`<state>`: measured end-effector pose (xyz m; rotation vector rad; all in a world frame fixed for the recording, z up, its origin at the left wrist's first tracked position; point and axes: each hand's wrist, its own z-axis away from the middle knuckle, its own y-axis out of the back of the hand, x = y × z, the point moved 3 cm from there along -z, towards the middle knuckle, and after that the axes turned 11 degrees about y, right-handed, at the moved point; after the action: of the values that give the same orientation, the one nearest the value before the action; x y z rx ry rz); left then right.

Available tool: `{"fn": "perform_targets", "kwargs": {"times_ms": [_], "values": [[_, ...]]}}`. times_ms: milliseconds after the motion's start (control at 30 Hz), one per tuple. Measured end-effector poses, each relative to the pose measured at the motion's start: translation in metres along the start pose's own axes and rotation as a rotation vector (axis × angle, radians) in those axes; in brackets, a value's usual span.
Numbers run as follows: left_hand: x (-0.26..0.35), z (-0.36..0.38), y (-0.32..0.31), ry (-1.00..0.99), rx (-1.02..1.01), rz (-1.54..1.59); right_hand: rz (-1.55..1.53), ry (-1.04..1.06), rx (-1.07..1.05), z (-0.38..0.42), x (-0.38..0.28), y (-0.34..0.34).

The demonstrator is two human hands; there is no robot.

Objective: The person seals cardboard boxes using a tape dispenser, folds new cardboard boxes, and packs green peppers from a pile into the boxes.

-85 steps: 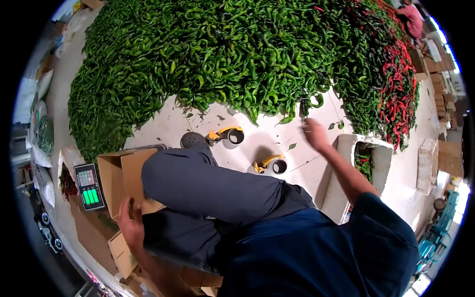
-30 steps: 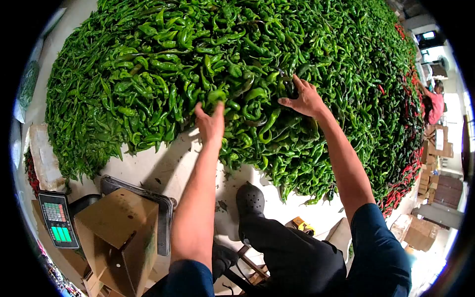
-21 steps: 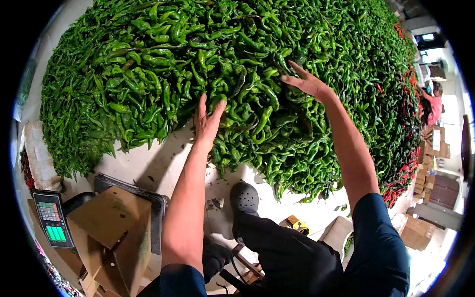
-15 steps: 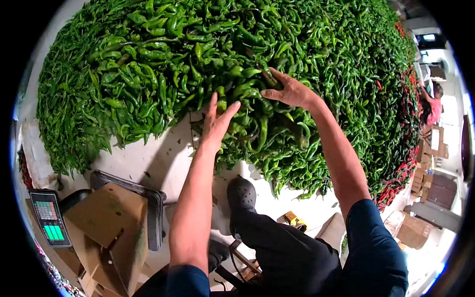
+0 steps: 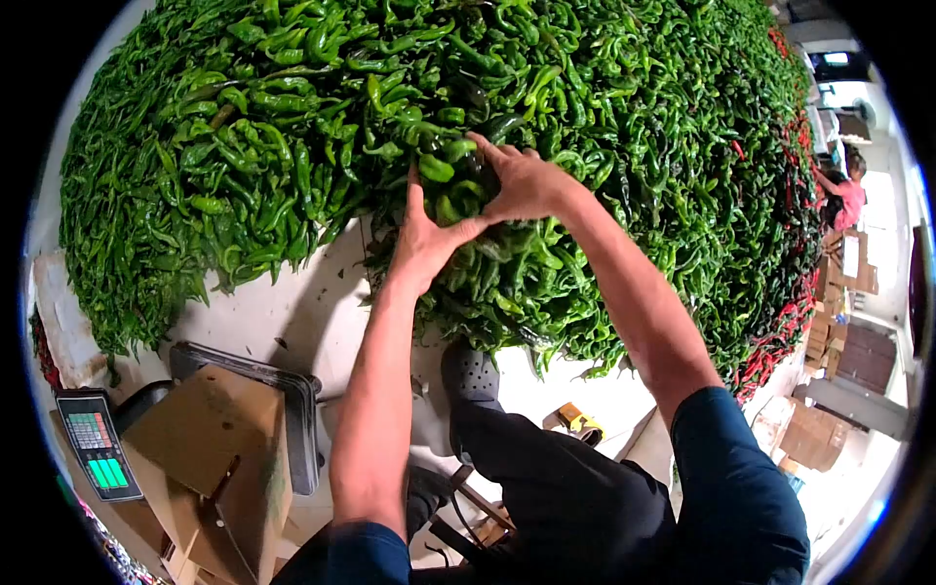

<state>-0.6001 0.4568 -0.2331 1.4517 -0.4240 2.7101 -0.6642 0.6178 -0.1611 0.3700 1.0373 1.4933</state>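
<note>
A large heap of long green chili peppers (image 5: 292, 166) spreads in front of me. My left hand (image 5: 425, 242) and my right hand (image 5: 529, 187) curve around a cluster of green peppers (image 5: 450, 180) near the front of the heap. The thumbs come close together on the near side, and the fingers close in from both sides. Some peppers stick out above the hands, while others lie right under the palms.
An open cardboard box (image 5: 200, 439) stands on a platform scale (image 5: 304, 429), with its lit display (image 5: 99, 445) at left. A yellow tape roll (image 5: 582, 425) lies on the floor near my shoe (image 5: 470, 372). Red peppers (image 5: 780, 346) border the heap; another person (image 5: 846, 198) is at far right.
Both hands have drawn together around the peppers; the right hand has moved left and its thumb has come near the left thumb. The view has shifted slightly.
</note>
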Motion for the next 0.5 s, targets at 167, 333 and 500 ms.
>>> {"fn": "perform_targets", "kwargs": {"times_ms": [167,333,500], "values": [[-0.011,0.034,-0.007,-0.074,0.007,0.115,-0.064,0.108,0.136,0.034,-0.031,-0.021],[-0.005,0.048,-0.001,-0.229,-0.059,0.265,-0.336,0.255,0.191,0.05,-0.053,-0.007],[0.037,0.076,0.003,-0.371,-0.073,0.238,-0.372,0.313,0.305,0.086,-0.091,0.03]]}}
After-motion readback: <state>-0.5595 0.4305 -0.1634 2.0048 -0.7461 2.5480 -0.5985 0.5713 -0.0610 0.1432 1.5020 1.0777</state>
